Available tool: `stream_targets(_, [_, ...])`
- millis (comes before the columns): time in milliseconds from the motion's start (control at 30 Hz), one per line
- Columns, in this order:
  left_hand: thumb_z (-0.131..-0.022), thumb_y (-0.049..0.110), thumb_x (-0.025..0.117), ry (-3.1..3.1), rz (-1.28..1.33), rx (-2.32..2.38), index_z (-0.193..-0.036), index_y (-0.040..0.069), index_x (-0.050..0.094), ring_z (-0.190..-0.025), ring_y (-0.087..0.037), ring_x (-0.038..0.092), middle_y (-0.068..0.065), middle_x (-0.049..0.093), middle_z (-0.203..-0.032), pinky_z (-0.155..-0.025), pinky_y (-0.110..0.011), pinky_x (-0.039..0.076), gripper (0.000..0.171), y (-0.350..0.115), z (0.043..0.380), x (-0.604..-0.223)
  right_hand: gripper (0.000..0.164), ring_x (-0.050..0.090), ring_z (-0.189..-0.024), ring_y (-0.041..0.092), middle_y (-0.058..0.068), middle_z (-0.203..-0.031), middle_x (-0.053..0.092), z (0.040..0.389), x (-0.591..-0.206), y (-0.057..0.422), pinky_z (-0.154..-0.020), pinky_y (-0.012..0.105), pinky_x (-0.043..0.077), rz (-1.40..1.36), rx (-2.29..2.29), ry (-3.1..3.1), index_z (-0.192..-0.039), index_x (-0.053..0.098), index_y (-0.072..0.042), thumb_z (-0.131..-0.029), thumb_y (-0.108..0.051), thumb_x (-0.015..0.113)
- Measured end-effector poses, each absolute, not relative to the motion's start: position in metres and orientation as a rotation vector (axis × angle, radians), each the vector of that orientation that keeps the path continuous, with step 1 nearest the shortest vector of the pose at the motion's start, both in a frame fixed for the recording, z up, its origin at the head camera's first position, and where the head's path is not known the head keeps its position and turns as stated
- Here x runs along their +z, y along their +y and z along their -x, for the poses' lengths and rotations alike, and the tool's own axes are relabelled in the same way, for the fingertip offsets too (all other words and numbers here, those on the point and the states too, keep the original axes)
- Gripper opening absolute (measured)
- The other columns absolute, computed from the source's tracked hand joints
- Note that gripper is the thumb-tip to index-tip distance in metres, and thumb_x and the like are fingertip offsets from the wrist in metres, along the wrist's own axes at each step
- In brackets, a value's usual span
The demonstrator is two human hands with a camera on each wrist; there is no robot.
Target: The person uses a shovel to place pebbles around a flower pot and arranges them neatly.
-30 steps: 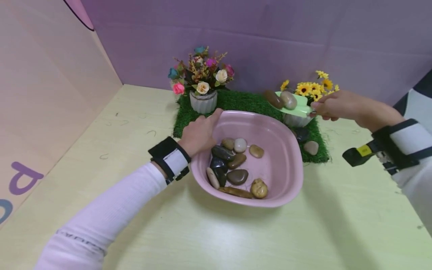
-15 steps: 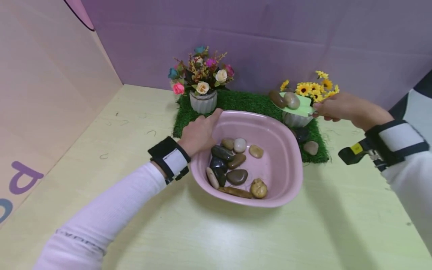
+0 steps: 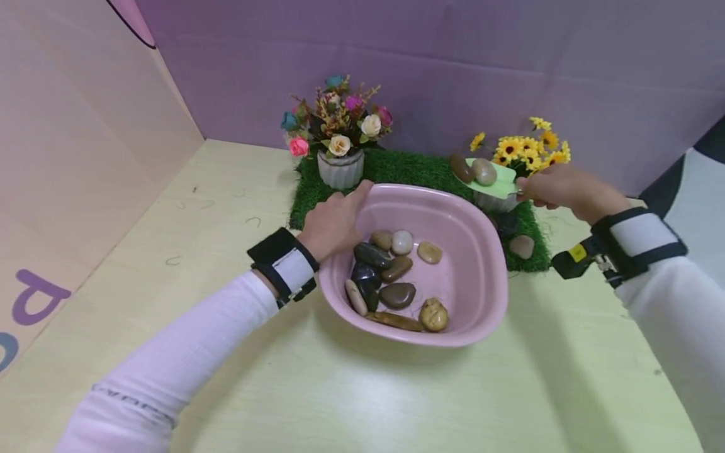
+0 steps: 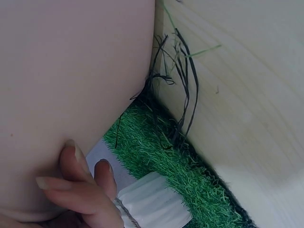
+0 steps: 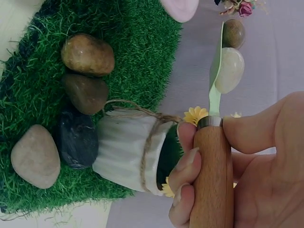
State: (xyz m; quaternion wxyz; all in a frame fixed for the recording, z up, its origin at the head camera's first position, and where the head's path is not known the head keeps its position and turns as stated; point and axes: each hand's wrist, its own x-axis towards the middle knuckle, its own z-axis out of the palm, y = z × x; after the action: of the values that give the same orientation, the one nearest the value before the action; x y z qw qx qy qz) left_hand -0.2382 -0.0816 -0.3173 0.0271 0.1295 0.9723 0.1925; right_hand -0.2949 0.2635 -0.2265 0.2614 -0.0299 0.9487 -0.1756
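Observation:
My left hand (image 3: 334,226) grips the far-left rim of a pink basin (image 3: 466,270), its fingers (image 4: 76,194) bent against the outer wall in the left wrist view. Several smooth stones lie in the basin, mostly along its left side, among them a white stone (image 3: 403,242) and a tan one (image 3: 434,316). Past the basin's far-right corner, my right hand (image 3: 557,187) holds a small trowel (image 3: 501,184) by its wooden handle (image 5: 213,175). On the trowel's pale green blade rest two stones, a brown one (image 3: 461,168) and a pale one (image 5: 230,71).
Behind the basin lies a strip of artificial grass (image 3: 404,165). On it stand a pot of mixed flowers (image 3: 340,170) and, under the trowel, a ribbed white pot (image 5: 130,147) of yellow flowers. Several stones, including a black one (image 5: 78,140), lie beside that pot.
My right wrist and forearm have swung left, and the hand has come slightly left and lower. Both stones stay on the trowel. My left hand and the basin have kept their places.

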Motion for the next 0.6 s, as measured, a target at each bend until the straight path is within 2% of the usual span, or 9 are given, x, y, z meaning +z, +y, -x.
stream_targets(67, [-0.092, 0.021, 0.064, 3.000, -0.394, 0.592, -0.154, 0.028, 0.024, -0.099, -0.042, 0.063, -0.022, 0.059, -0.121, -0.067, -0.053, 0.056, 0.073, -0.082, 0.238, -0.317, 0.077, 0.038, -0.126, 0.060, 0.040, -0.129, 0.046, 0.295, -0.230, 0.262, -0.104, 0.072, 0.031, 0.073, -0.480, 2.577, -0.145, 0.042, 0.007, -0.102, -0.055, 0.024])
stream_targets(167, [-0.092, 0.021, 0.064, 2.993, -0.387, 0.589, -0.153, 0.029, 0.023, -0.100, -0.042, 0.062, -0.022, 0.059, -0.121, -0.068, -0.053, 0.056, 0.074, -0.081, 0.238, -0.316, 0.074, 0.041, -0.122, 0.058, 0.033, -0.115, 0.050, 0.295, -0.235, 0.261, -0.102, 0.071, 0.034, 0.073, -0.482, 2.592, -0.143, 0.044, 0.009, -0.104, -0.051, 0.024])
stream_targets(233, [-0.092, 0.020, 0.064, 2.995, -0.389, 0.589, -0.153, 0.028, 0.024, -0.100, -0.042, 0.063, -0.022, 0.059, -0.121, -0.068, -0.053, 0.056, 0.073, -0.081, 0.238, -0.316, 0.072, 0.042, -0.122, 0.057, 0.034, -0.115, 0.050, 0.295, -0.238, 0.261, -0.101, 0.070, 0.036, 0.075, -0.482, 2.599, -0.141, 0.045, 0.009, -0.104, -0.049, 0.024])
stream_targets(300, [-0.092, 0.020, 0.064, 3.001, -0.393, 0.591, -0.153, 0.028, 0.024, -0.099, -0.041, 0.063, -0.022, 0.059, -0.120, -0.067, -0.053, 0.056, 0.073, -0.081, 0.238, -0.316, 0.071, 0.043, -0.120, 0.057, 0.039, -0.129, 0.045, 0.294, -0.241, 0.262, -0.100, 0.069, 0.038, 0.087, -0.488, 2.616, -0.139, 0.047, 0.010, -0.104, -0.047, 0.024])
stream_targets(333, [-0.092, 0.020, 0.064, 3.004, -0.395, 0.592, -0.153, 0.028, 0.024, -0.099, -0.041, 0.063, -0.022, 0.060, -0.120, -0.067, -0.053, 0.056, 0.073, -0.082, 0.238, -0.316, 0.069, 0.047, -0.116, 0.054, 0.038, -0.125, 0.047, 0.294, -0.243, 0.261, -0.096, 0.066, 0.042, 0.092, -0.499, 2.638, -0.135, 0.050, 0.011, -0.104, -0.047, 0.026])
stream_targets(400, [-0.092, 0.020, 0.064, 3.006, -0.398, 0.594, -0.153, 0.027, 0.024, -0.098, -0.041, 0.063, -0.022, 0.060, -0.119, -0.066, -0.052, 0.056, 0.073, -0.082, 0.238, -0.316, 0.064, 0.056, -0.092, 0.046, 0.033, -0.105, 0.058, 0.295, -0.248, 0.261, -0.084, 0.057, 0.050, 0.101, -0.519, 2.667, -0.117, 0.061, 0.011, -0.104, -0.043, 0.030])
stream_targets(467, [-0.092, 0.020, 0.064, 3.002, -0.393, 0.589, -0.153, 0.028, 0.024, -0.098, -0.041, 0.063, -0.022, 0.060, -0.119, -0.067, -0.052, 0.056, 0.073, -0.082, 0.238, -0.315, 0.056, 0.051, -0.067, 0.031, 0.018, -0.077, 0.058, 0.296, -0.254, 0.260, -0.069, 0.043, 0.048, 0.099, -0.551, 2.685, -0.089, 0.066, 0.005, -0.103, -0.039, 0.035])
stream_targets(567, [-0.092, 0.020, 0.063, 2.996, -0.385, 0.577, -0.153, 0.028, 0.024, -0.099, -0.041, 0.063, -0.022, 0.059, -0.120, -0.068, -0.052, 0.056, 0.073, -0.081, 0.238, -0.315, 0.053, 0.048, -0.066, 0.027, 0.021, -0.077, 0.061, 0.296, -0.260, 0.262, -0.067, 0.039, 0.044, 0.084, -0.570, 2.666, -0.094, 0.068, 0.003, -0.103, -0.039, 0.035])
stream_targets(600, [-0.093, 0.020, 0.063, 2.995, -0.383, 0.574, -0.153, 0.028, 0.023, -0.099, -0.041, 0.063, -0.022, 0.059, -0.120, -0.068, -0.052, 0.056, 0.073, -0.081, 0.238, -0.315, 0.057, 0.055, -0.077, 0.035, 0.028, -0.093, 0.065, 0.296, -0.262, 0.263, -0.075, 0.044, 0.049, 0.081, -0.576, 2.649, -0.108, 0.066, 0.007, -0.103, -0.039, 0.034])
